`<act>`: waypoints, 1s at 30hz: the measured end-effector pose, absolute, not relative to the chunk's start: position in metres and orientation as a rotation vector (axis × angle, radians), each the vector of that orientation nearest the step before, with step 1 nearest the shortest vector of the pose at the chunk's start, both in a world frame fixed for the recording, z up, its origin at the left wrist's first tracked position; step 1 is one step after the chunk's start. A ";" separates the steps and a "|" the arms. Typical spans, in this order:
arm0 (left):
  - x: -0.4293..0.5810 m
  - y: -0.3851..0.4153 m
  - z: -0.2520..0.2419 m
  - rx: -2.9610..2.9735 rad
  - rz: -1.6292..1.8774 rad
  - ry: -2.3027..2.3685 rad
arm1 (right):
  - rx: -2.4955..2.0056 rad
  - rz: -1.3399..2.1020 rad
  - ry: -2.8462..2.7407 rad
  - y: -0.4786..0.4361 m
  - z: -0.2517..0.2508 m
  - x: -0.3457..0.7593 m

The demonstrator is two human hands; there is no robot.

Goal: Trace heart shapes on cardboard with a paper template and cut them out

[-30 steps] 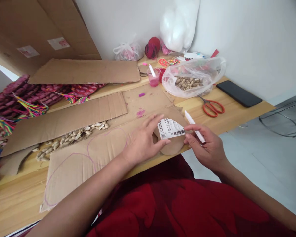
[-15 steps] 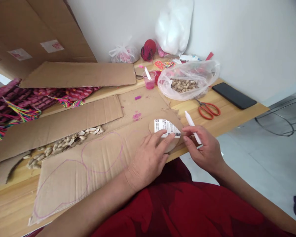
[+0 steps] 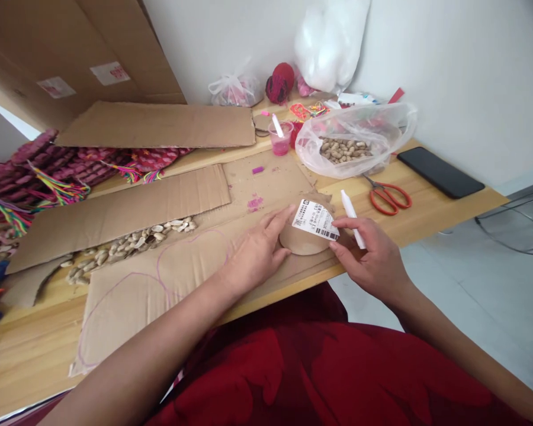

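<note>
Orange-handled scissors (image 3: pixel 391 199) and a black smartphone (image 3: pixel 442 171) lie near a plastic bag (image 3: pixel 308 158) of peanuts (image 3: pixel 345 149) and a cup (image 3: pixel 281 144); loose peanuts (image 3: pixel 119 247) border the outlined cardboard sheet (image 3: pixel 128 316). Near the table's (image 3: pixel 22 361) front edge, a rounded cardboard cutout (image 3: pixel 305 243) bears a white barcoded label (image 3: pixel 316 219). The left hand (image 3: pixel 257 251), thumb spread, touches its left edge, whether gripping I cannot tell; the right hand (image 3: pixel 375 257) holds a white marker (image 3: pixel 352 213)

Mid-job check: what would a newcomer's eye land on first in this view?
Probably the white printed label on the rounded cardboard piece between the left hand and the right hand, which holds a white pen. Next, the orange-handled scissors lying on the table by the plastic bag of peanuts. Then the bright, multicoloured tassels at far left.
</note>
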State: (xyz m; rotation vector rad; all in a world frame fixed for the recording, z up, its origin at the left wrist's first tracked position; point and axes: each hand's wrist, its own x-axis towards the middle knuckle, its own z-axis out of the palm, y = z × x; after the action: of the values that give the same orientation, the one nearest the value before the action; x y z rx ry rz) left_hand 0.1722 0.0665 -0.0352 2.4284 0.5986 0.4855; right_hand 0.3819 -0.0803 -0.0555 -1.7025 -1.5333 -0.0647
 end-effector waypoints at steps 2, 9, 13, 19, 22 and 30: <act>0.174 0.074 -0.037 2.430 0.532 0.599 | -1.716 -0.058 -1.560 -0.079 -0.055 0.383; 0.174 0.088 -0.047 2.433 0.643 0.602 | -1.718 -0.111 -1.623 -0.075 -0.056 0.384; 0.172 0.088 -0.052 2.410 0.685 0.601 | -1.734 -0.138 -1.640 -0.071 -0.058 0.381; 0.172 0.091 -0.056 2.385 0.765 0.578 | -1.737 -0.178 -1.647 -0.067 -0.061 0.377; 0.172 0.091 -0.056 2.423 0.760 0.571 | -1.732 -0.157 -1.633 -0.067 -0.061 0.376; 0.170 0.088 -0.054 2.476 0.731 0.592 | -1.735 -0.115 -1.526 -0.069 -0.059 0.380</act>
State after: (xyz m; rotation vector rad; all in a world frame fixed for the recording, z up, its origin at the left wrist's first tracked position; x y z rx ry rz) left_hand 0.1703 0.0877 -0.0537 2.4757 0.5921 0.7307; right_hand 0.3796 -0.0694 -0.0591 -1.7348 -1.5263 -0.1148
